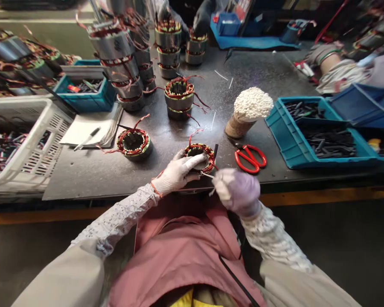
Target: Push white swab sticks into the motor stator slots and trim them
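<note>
1. Nearest, a dark floor fills the lower corners, crossed by an orange stripe; a smooth pink apron lies at the bottom centre.
2. The bench spans the middle of the frame, dark, flat and faintly shiny, with small scuffs and specks.
3. At the centre, by the bench's near edge, sits a coil ring wound with red-brown wire. The left hand, in a white knit glove, holds it with fingers over the rim.
4. Just right of that, the right hand, gloved and blurred, is closed on a thin white string leading to the ring.
5. Scissors with glossy red loops lie to the right, near a rough brown tube packed with pale strands.
6. Right of these, a teal plastic bin contains thin black pieces; at left stands a slotted white basket.
7. Toward the upper left, shiny metal rings rise in stacks.
8. At top centre, another person's dark gloved hand rests on a stack.
</note>
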`<state>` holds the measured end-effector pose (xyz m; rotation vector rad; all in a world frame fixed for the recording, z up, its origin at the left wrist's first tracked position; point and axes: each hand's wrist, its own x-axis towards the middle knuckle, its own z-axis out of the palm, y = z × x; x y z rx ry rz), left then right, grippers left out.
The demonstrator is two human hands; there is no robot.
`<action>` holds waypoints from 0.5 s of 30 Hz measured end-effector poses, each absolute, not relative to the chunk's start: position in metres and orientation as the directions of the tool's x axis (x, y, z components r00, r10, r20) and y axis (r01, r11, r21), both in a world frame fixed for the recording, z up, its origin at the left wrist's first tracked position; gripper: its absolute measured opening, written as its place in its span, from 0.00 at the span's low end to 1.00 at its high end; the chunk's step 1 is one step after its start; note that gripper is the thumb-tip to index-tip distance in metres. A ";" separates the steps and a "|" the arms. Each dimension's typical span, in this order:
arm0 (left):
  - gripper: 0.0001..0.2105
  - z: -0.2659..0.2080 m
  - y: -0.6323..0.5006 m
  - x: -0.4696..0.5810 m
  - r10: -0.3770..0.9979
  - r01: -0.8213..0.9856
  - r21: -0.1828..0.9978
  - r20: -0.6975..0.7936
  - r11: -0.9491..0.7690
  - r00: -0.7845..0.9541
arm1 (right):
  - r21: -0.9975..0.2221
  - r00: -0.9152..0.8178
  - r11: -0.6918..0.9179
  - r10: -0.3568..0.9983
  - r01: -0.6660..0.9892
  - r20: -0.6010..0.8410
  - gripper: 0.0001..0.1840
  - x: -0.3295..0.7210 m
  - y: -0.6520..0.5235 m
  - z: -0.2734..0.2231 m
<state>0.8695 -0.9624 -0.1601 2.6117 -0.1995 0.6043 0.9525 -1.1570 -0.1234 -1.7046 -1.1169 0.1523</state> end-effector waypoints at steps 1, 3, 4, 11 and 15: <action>0.22 -0.160 -0.959 0.869 -0.092 -0.256 0.358 0.417 -0.898 0.904 | -0.878 0.617 -0.006 0.714 0.479 0.332 0.17 0.947 -1.153 -0.123; 0.16 -0.158 -0.957 0.868 -0.182 -0.288 0.271 0.357 -0.919 0.916 | -0.970 0.649 0.033 0.737 0.243 0.187 0.20 0.937 -1.142 -0.122; 0.14 -0.157 -0.959 0.869 -0.208 -0.294 0.226 0.338 -0.929 0.918 | -0.993 0.644 0.051 0.757 0.107 0.108 0.20 0.936 -1.135 -0.120; 0.16 -0.130 -0.979 0.873 -0.205 -0.193 -0.082 0.185 -0.978 0.961 | -0.983 0.797 0.004 0.584 0.183 0.151 0.18 1.021 -1.098 -0.107; 0.15 -0.111 -0.952 0.877 -0.264 -0.258 -0.126 0.038 -0.958 0.964 | -0.681 0.728 -0.262 0.306 0.684 0.613 0.12 1.087 -1.117 -0.105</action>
